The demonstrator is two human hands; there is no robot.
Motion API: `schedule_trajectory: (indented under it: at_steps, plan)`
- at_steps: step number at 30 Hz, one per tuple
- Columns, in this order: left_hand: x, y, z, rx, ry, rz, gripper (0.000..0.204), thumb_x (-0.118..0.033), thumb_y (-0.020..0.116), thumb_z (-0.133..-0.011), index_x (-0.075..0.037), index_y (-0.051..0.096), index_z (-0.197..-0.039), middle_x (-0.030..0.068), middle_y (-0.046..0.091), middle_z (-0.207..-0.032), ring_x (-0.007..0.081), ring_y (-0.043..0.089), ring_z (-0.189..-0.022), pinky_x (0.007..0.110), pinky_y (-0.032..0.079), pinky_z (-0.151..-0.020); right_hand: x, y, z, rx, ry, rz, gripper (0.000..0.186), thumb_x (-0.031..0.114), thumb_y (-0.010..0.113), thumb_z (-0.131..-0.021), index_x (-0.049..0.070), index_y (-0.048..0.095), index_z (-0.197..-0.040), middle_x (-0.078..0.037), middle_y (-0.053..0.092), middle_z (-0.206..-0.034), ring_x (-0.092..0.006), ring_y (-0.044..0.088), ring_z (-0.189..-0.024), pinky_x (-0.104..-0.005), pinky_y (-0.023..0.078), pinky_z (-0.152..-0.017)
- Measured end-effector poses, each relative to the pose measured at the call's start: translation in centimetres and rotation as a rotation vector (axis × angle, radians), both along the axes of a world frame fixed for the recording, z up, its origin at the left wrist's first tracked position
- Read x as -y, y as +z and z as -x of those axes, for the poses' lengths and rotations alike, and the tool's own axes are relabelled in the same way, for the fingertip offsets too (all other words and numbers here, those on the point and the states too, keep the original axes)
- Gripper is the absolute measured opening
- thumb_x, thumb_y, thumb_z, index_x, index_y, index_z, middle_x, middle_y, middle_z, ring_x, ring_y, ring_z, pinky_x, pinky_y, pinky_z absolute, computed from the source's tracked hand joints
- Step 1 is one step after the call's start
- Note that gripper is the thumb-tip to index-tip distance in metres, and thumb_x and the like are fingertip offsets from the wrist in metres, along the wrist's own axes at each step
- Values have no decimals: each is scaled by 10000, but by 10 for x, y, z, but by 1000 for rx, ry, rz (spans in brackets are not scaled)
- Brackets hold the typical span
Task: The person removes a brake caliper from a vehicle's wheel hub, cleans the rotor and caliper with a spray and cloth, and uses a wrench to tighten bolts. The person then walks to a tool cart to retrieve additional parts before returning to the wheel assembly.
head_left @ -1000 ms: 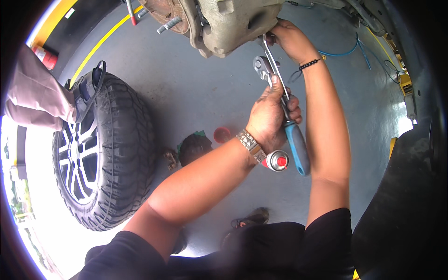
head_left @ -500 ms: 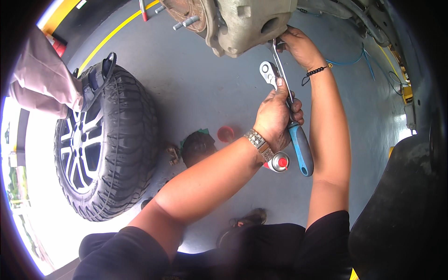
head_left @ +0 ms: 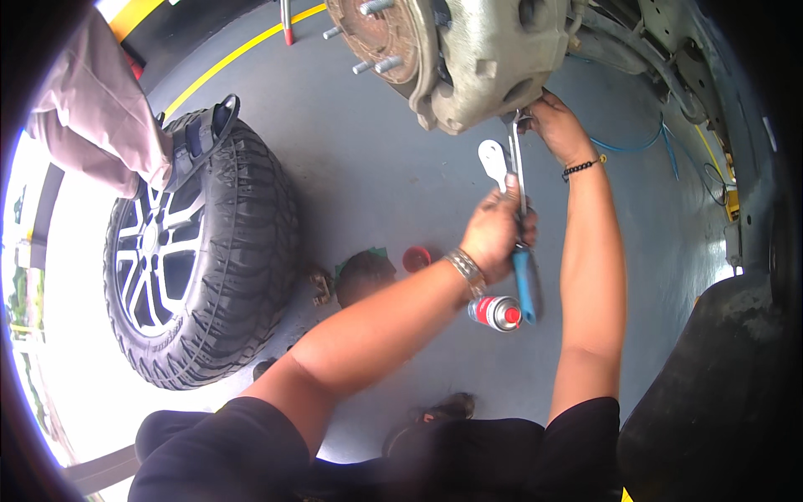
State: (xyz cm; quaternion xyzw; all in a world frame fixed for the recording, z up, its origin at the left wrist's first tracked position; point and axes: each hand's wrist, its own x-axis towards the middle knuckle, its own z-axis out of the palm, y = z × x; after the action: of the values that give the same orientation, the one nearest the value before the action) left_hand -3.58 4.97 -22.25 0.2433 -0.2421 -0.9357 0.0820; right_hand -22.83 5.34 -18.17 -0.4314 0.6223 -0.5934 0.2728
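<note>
Head view shows the wheel (head_left: 251, 226) already off the hub (head_left: 376, 38), caliper (head_left: 498, 71) seemingly still mounted; left hand (head_left: 492, 233) grips ratchet (head_left: 492, 159) and wrench (head_left: 515, 163); right hand's (head_left: 558, 127) grip, I cannot tell.

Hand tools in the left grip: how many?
2: the ratchet, its head left of the slim wrench, which runs up toward the right grip. The left grip may hide more.

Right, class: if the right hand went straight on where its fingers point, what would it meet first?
The right hand would probably meet the underside of the grey brake part first, near the upper end of the wrench. Depth is unclear, so hand and metal may already touch.
</note>
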Motion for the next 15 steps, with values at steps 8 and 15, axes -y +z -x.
schedule_trajectory:
  at_steps: [8,15]
  plan:
    - [41,-50,18,72,222,697,401,-496,523,-1035,-107,561,-944,-17,525,-729,86,477,-644,271,429,-605,13,10,13,17,33,-123,288,266,540,-997,47,596,-819,15,513,-664,-88,404,-569,-268,348,-541]
    - [61,-53,11,10,52,581,310,-435,516,-1053,-138,563,-973,-8,551,-753,90,483,-656,251,405,-617,-12,-8,-33,86,-296,-195,497,440,431,-1069,60,598,-795,-15,540,-658,-110,495,-558,-293,410,-531]
